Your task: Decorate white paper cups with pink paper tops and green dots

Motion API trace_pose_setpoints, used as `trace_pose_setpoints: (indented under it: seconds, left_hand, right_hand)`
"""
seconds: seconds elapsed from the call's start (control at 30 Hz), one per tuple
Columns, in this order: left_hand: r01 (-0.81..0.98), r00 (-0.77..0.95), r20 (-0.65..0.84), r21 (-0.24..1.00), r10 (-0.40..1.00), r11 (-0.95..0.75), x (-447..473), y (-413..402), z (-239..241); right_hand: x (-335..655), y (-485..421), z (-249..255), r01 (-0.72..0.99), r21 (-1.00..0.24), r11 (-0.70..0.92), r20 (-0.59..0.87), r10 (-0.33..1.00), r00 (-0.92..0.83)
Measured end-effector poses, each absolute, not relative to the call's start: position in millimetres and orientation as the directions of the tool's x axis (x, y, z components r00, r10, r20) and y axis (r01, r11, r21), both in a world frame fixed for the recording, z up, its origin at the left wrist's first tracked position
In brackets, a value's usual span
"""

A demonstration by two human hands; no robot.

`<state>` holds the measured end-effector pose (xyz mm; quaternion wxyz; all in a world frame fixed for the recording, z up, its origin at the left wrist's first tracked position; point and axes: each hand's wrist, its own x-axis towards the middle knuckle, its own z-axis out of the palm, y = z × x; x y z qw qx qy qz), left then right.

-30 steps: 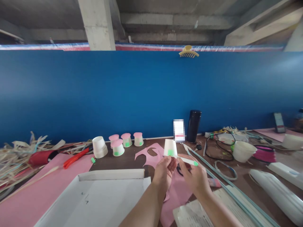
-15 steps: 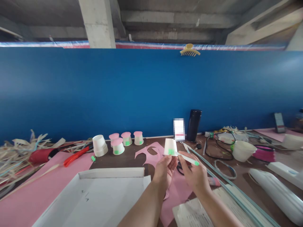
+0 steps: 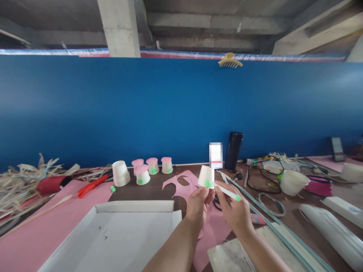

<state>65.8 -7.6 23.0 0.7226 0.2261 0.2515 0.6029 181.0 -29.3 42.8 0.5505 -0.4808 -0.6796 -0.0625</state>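
My left hand (image 3: 200, 202) grips an upside-down white paper cup (image 3: 205, 174) near its rim, above the pink paper. Low on the cup's side shows a green patch. Pinched in my right hand (image 3: 234, 204) is a white marker with a green end (image 3: 228, 191), its tip against the cup beside the green patch. Several cups with pink paper tops and green patches (image 3: 142, 176) stand at the back, left of my hands. A stack of plain white cups (image 3: 120, 173) is further left, with a small green cap (image 3: 112, 188) near it.
A white shallow box (image 3: 133, 206) lies at front left. Red-handled scissors or pliers (image 3: 93, 186) rest on pink paper. Cut pink paper (image 3: 181, 185) lies behind my left hand. A dark bottle (image 3: 234, 151) stands against the blue wall. Cables, a white cup (image 3: 293, 183) and long strips fill the right.
The green patch on the cup looks less square at its edge by the marker tip. The whole view has shifted slightly; both hands keep their holds.
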Motion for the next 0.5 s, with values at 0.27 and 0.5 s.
trace_pose_setpoints:
  seconds: [0.27, 0.5]
  left_hand:
    - [-0.738, 0.134, -0.069, 0.659, 0.989, 0.146, 66.2, -9.5, 25.1]
    - [-0.710, 0.144, -0.046, 0.691, 0.989, 0.136, 67.2, -8.6, 23.4]
  right_hand:
    - [181.2, -29.1, 42.3, 0.733, -0.465, 0.497, 0.773, 0.631, 0.063]
    - [181.0, -27.9, 42.1, 0.734, -0.465, 0.494, 0.784, 0.616, 0.082]
